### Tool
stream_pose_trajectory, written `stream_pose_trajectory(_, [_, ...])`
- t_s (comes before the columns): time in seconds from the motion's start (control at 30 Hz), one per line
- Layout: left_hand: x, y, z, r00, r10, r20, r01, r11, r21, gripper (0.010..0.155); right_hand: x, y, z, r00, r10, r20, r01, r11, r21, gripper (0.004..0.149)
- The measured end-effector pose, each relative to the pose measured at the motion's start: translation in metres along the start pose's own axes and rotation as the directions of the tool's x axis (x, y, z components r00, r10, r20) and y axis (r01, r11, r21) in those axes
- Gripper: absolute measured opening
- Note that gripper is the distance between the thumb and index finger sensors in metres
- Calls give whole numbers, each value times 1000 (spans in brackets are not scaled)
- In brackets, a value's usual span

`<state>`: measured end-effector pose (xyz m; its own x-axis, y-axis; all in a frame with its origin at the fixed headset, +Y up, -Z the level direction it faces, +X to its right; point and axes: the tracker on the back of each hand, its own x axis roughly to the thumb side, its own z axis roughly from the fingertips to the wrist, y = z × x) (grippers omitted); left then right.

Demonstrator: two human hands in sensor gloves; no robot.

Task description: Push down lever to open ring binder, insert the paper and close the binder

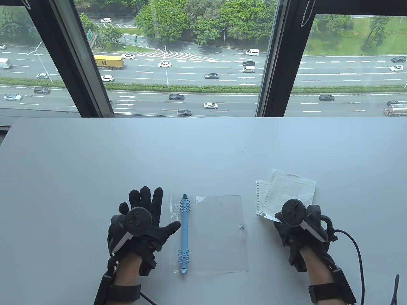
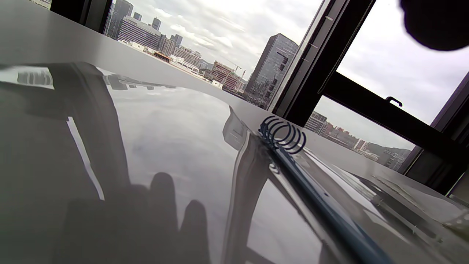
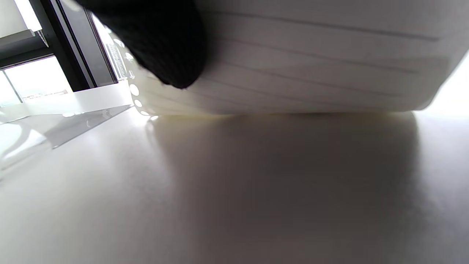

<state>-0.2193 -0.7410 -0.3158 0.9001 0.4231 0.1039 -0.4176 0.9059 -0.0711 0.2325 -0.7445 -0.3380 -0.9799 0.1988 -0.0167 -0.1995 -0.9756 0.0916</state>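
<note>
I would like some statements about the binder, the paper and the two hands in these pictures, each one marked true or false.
1. The binder lies open on the table. True.
2. The paper is already on the blue ring spine. False: it lies apart, to the right of the binder.
3. The right hand is at the paper's near edge. True.
4. The left hand grips the spine. False: its fingers are spread, beside the spine.
5. A pen lies on the paper. False: none is visible.
</note>
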Motion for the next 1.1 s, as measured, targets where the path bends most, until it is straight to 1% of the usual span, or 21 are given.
stream_pose_trajectory(0.17, [0,0,0,1000,2,0,-2,1000,-1,105,2,-6,2,998,59,10,-57,994,-94,37])
stream_pose_trajectory(0.33, [0,0,0,1000,3,0,-3,1000,-1,104,6,-15,7,997,69,29,-61,974,-220,38])
stream_pose_trajectory(0.4, [0,0,0,1000,4,0,-4,1000,0,104,8,-18,10,996,80,37,-67,960,-273,43])
stream_pose_trajectory(0.47, [0,0,0,1000,4,1,-4,1000,-1,104,10,-22,13,995,97,38,-80,942,-325,51])
stream_pose_trajectory(0.53, [0,0,0,1000,4,1,-4,1000,-1,104,12,-23,15,993,115,31,-97,932,-350,62])
stream_pose_trajectory(0.57, [0,1,0,1000,4,1,-4,1000,0,104,12,-24,16,993,116,30,-98,929,-358,64])
stream_pose_trajectory(0.63, [0,1,0,1000,6,2,-6,1000,1,104,12,-24,16,993,115,28,-97,925,-368,67])
stream_pose_trajectory(0.77, [4,0,2,1000,23,20,-23,1000,-1,104,14,-28,21,996,83,40,-59,909,-413,67])
stream_pose_trajectory(0.87, [25,1,7,993,37,110,-40,999,23,105,20,-40,31,997,31,70,6,877,-480,67])
stream_pose_trajectory(0.93, [48,1,12,982,30,185,-41,998,54,103,27,-49,39,995,-10,99,61,847,-528,66])
stream_pose_trajectory(1.0, [78,1,13,960,62,271,-81,995,59,101,35,-57,50,987,-56,149,133,805,-579,65])
stream_pose_trajectory(1.03, [95,1,12,948,80,307,-103,993,59,97,40,-60,55,981,-70,180,166,786,-596,65])
stream_pose_trajectory(1.1, [115,2,7,937,114,331,-134,990,38,86,48,-63,63,970,-63,234,198,758,-621,65])
